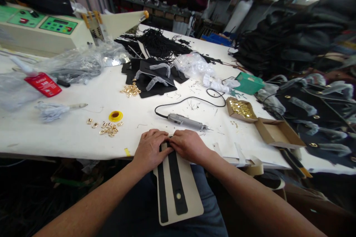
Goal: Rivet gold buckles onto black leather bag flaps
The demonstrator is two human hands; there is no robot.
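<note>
A beige panel (187, 185) with two black strips hangs over the table's front edge above my lap. A round gold-coloured piece (178, 195) sits near the lower end of the wider strip (175, 177). My left hand (152, 149) is closed on the panel's upper end, its thumb lying across the strips. Close against it, my right hand (187, 145) has its fingers bent onto the same end. What lies under the fingertips is hidden. Just beyond my hands, a grey electric screwdriver (185, 121) lies on its side with its cable running back.
Gold buckles (109, 129) and a yellow tape roll (115, 116) lie left on the white table (136, 113). Black pieces (151, 76) are stacked behind. Rightward stand a box of gold parts (241, 109), a cardboard tray (279, 133) and a green box (249, 83). A red-labelled bottle (44, 84) lies far left.
</note>
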